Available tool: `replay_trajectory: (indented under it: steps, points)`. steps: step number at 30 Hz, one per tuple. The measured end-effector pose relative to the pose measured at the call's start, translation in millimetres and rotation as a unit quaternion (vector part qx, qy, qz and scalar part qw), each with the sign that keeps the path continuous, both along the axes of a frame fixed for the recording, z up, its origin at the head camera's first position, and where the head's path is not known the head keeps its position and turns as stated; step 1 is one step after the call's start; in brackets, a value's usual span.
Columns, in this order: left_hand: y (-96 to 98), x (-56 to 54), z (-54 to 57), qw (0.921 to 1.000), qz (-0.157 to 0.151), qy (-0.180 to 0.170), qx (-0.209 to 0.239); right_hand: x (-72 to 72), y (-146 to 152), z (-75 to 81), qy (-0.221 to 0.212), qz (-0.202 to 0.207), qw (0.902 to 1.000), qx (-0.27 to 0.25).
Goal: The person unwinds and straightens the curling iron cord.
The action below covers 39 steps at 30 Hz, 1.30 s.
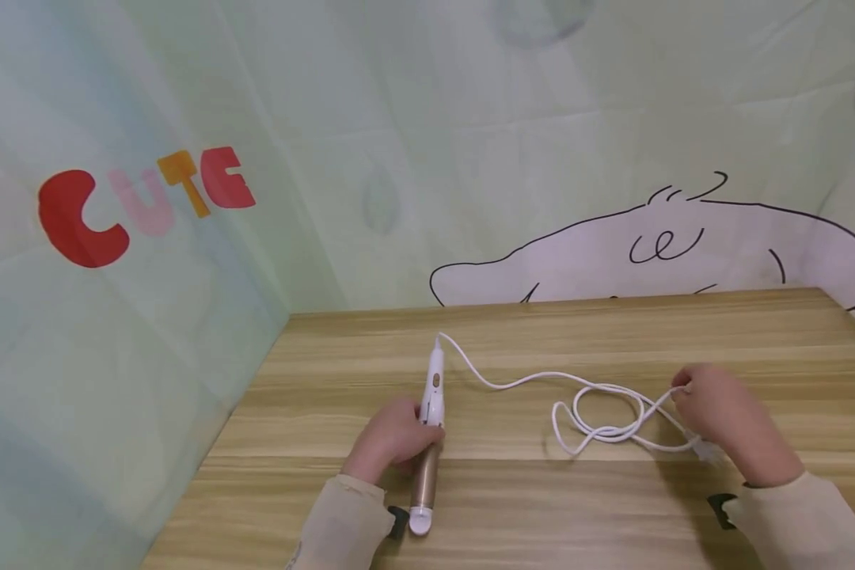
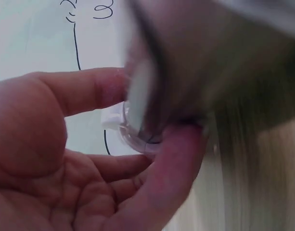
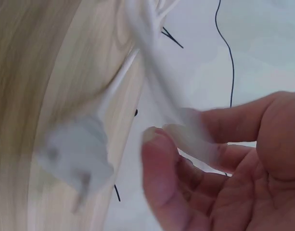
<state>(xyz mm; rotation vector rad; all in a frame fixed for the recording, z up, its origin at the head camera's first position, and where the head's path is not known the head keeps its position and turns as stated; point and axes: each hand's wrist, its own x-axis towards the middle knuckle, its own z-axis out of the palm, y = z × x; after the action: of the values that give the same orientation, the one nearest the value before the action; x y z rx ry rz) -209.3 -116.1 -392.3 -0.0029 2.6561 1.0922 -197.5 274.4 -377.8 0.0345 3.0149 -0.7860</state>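
Note:
A white and gold curling iron [image 1: 435,381] lies lengthwise over the tabletop, its cord end pointing away and its white tip toward me. My left hand [image 1: 393,434] grips it near the middle, where the white handle meets the gold barrel. In the left wrist view, the blurred iron [image 2: 181,57] sits between thumb and fingers. To the right, my right hand [image 1: 723,416] pinches the white cord [image 1: 499,386], which has loose loops on the table. A white plug [image 3: 77,151] with metal prongs shows beside that hand in the right wrist view, outside its fingers.
The wood-grain table [image 1: 313,364] reaches back to a pale green printed backdrop [image 1: 370,142]. Coloured letters [image 1: 81,226] are on its left side, and a line-drawn figure [image 1: 577,265] is behind the table's far edge.

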Motion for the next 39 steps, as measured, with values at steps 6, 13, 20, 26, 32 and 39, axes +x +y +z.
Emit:
replay_trajectory:
  steps: [6, 13, 20, 26, 32, 39]
  points:
    - [-2.3, -0.1, 0.2, 0.9999, -0.011, -0.006, 0.009, -5.4, -4.7, -1.9, -0.025, 0.005, 0.9993, 0.029]
    - [-2.3, -1.9, 1.3, 0.9999, -0.014, -0.009, -0.004, -5.3, -1.3, -2.1, -0.039, 0.016, 0.9986, 0.032]
    - [-6.9, -1.9, 4.3, 0.9996, -0.022, -0.016, 0.002, -3.1, -0.8, 1.3, -0.033, 0.027, 0.9985, 0.035]
    - [-20.1, -7.3, 15.1, 0.9974, -0.010, 0.061, -0.036, -0.7, 3.3, 6.4, 0.006, 0.025, 0.9987, 0.043]
    - [-33.2, -15.8, 15.6, 0.9701, -0.026, 0.207, -0.123, 2.0, 17.2, 9.2, 0.058, 0.040, 0.9959, 0.056]
    - [-38.6, -19.5, 8.2, 0.9500, -0.076, 0.214, -0.214, 5.2, 27.2, 7.0, 0.050, 0.046, 0.9957, 0.063]
